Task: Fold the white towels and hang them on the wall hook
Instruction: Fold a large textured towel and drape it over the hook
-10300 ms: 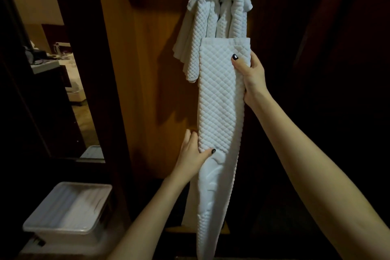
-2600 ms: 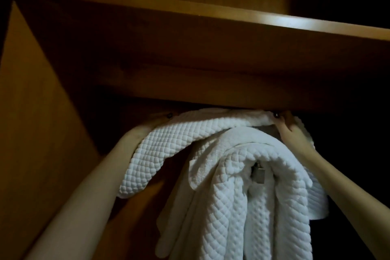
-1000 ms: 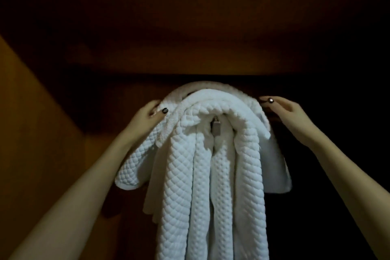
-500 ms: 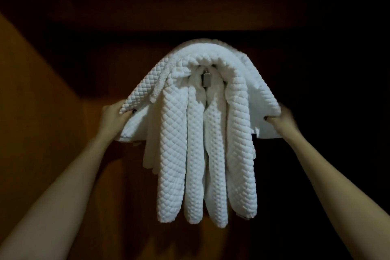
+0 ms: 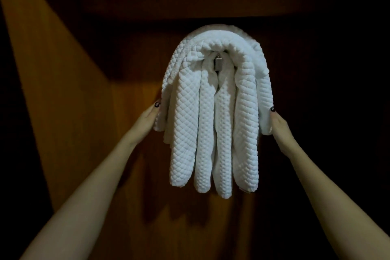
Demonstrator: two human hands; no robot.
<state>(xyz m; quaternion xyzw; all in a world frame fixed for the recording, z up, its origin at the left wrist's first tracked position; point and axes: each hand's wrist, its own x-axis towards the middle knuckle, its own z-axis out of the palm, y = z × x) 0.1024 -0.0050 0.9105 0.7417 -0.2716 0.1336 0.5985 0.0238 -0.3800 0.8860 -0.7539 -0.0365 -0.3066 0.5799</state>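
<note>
Both hands had drawn inward since half a second earlier, tucking the flared ends of the outer towel against the bundle. The white towels hung draped over the wall hook, high on the wooden panel. The left hand pinched the outer towel's left end, thumb in front; the right hand pinched its right end likewise. A harder tug on one side would likely drag that towel across the stack and off the small hook, and the thick pile could slip forward too
</note>
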